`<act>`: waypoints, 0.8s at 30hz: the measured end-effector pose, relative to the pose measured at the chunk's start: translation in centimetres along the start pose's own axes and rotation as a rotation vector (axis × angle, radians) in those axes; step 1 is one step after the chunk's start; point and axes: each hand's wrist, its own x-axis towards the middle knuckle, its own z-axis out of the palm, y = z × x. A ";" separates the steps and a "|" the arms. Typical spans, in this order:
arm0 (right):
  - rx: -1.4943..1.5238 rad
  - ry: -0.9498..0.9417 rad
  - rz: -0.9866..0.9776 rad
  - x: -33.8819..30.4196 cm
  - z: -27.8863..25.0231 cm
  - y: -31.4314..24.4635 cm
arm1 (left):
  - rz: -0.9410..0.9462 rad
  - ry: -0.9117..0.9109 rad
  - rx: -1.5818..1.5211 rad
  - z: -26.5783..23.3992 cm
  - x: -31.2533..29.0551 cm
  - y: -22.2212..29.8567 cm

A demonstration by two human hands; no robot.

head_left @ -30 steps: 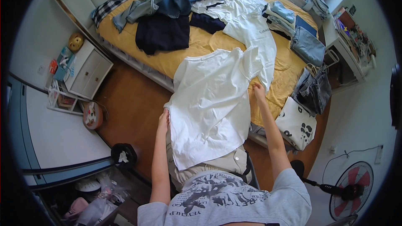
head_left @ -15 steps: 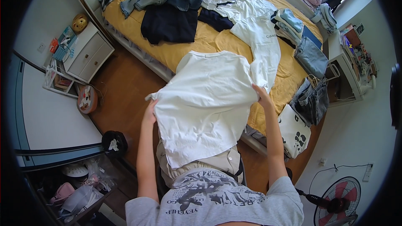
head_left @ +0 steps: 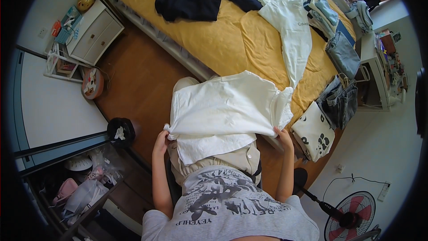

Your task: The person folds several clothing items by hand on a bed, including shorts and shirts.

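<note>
A white T-shirt (head_left: 223, 107) lies spread over my lap, its far part reaching the edge of the bed. Its near part is doubled over, and a lower flap shows beneath the fold. My left hand (head_left: 161, 143) is closed on the shirt's left edge, where the cloth bunches up. On the opposite side, my right hand (head_left: 284, 139) pinches the right edge below a bunched sleeve. The fabric stretches between both hands. Beyond it, another white top (head_left: 290, 31) lies on the yellow bed cover (head_left: 240, 49) with one sleeve trailing toward me.
Dark folded clothing (head_left: 189, 0), jeans (head_left: 342, 56) and a white garment with black spots (head_left: 314, 131) rest on the bed. A black bin (head_left: 127, 127) and an open drawer (head_left: 84, 192) are at left. A fan (head_left: 352, 216) stands lower right.
Both hands have come down toward me, drawing the shirt lower and doubling its near part over my lap. The view has shifted, so the bed sits higher in the picture.
</note>
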 end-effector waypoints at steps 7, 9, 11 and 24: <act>-0.291 0.105 -0.168 0.6 0.0 0.0 | 0.650 0.624 0.831 0.4 2.6 0.6; -0.261 0.108 -0.119 1.3 -0.2 0.3 | 1.086 0.770 1.048 4.3 2.5 3.5; -0.424 0.146 -0.151 1.9 -0.2 0.4 | 1.000 0.362 0.744 8.5 4.9 5.5; 0.250 0.007 -0.143 -2.2 1.1 0.5 | 0.133 -0.384 0.344 22.6 14.0 2.5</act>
